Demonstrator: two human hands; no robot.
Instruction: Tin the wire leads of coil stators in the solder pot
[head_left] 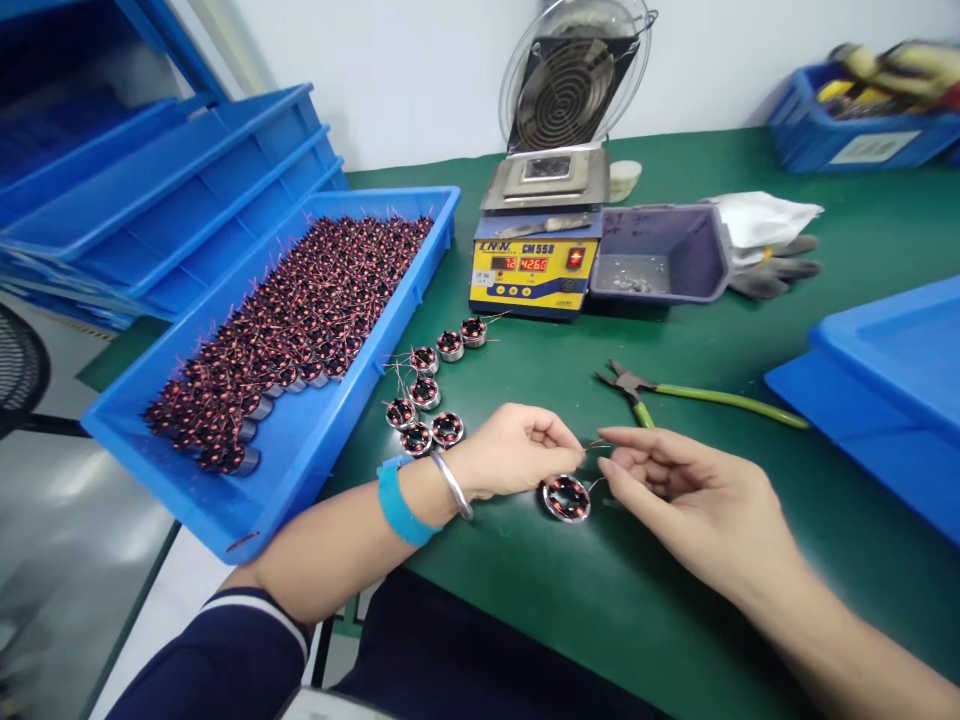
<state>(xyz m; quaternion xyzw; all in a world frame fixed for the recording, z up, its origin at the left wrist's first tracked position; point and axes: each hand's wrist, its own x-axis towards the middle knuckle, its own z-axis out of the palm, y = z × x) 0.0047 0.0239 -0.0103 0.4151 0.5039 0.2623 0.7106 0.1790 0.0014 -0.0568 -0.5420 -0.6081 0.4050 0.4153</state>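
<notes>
A round motor coil with copper windings lies on the green mat between my hands. My left hand pinches one of its thin copper leads between thumb and fingers, just above the coil. My right hand meets it from the right, thumb and fingers pinching the same fine wires. Several similar wound coils sit in a curved row on the mat to the left of my left hand. On my left wrist are a blue band and a metal bangle.
A blue tray full of wound coils stands at left, beside stacked blue trays. A solder pot with digital display and a fan stand behind. Green-handled pliers, a grey bin, gloves and more blue trays lie to the right.
</notes>
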